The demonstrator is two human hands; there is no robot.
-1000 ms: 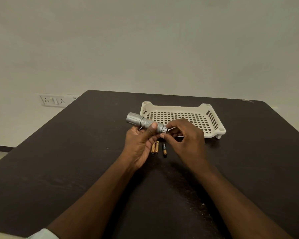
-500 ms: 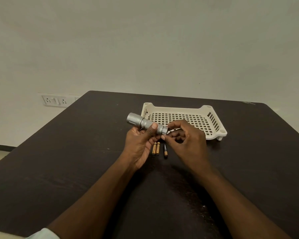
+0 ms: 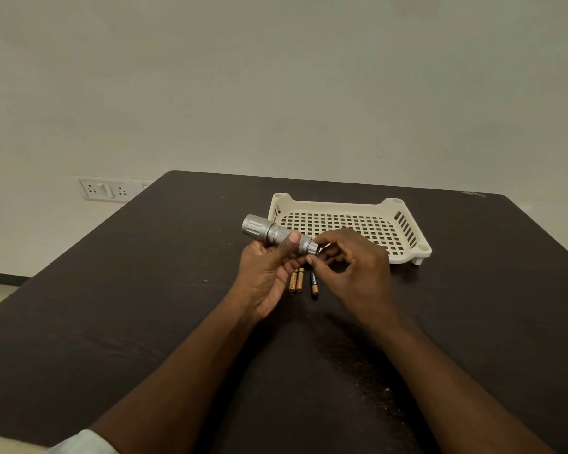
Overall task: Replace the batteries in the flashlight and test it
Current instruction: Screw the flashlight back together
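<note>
A silver flashlight [image 3: 269, 232] is held level above the dark table, head pointing left. My left hand [image 3: 268, 273] grips its body, thumb over the top. My right hand [image 3: 354, 270] pinches the tail end of the flashlight with thumb and forefinger. Below the hands, three small batteries lie on the table: two gold ones [image 3: 296, 280] side by side and a black-and-gold one [image 3: 314, 285] to their right. What sits inside the flashlight's tail is hidden by my fingers.
A cream perforated plastic tray [image 3: 407, 224] stands on the dark table [image 3: 145, 290] just behind my right hand. A wall socket plate [image 3: 105, 190] is on the wall at left. The table's edges fall away at left and far right.
My right hand's fingers have shifted slightly at the flashlight's tail. The flashlight and left hand stay almost in place.
</note>
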